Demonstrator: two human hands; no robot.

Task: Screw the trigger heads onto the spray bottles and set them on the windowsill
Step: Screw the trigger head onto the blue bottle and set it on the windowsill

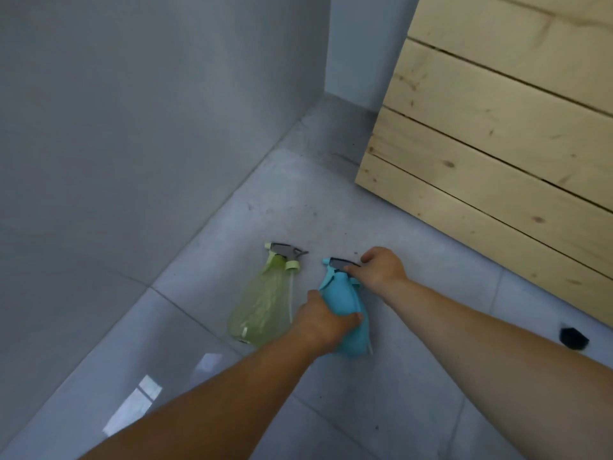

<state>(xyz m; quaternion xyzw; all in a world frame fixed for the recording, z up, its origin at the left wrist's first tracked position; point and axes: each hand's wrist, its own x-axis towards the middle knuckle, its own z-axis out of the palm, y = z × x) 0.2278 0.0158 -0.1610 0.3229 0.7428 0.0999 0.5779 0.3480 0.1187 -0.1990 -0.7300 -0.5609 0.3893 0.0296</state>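
Left hand point(326, 322) clamped round blue bottle point(348, 313); right hand point(381, 267) pinching its trigger head point(335, 265)

The floor point(381, 410) is smooth grey tile, glossy enough to mirror light. On it lie a translucent green plastic spray bottle point(262, 310) and, beside it, an opaque blue plastic spray bottle point(345, 303). Beyond them stands a rough, unfinished, knotty pine plank panel point(497, 127).

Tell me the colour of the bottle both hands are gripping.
Light blue plastic spray bottle, seen in the head view, left hand on its body, right hand at its trigger head.
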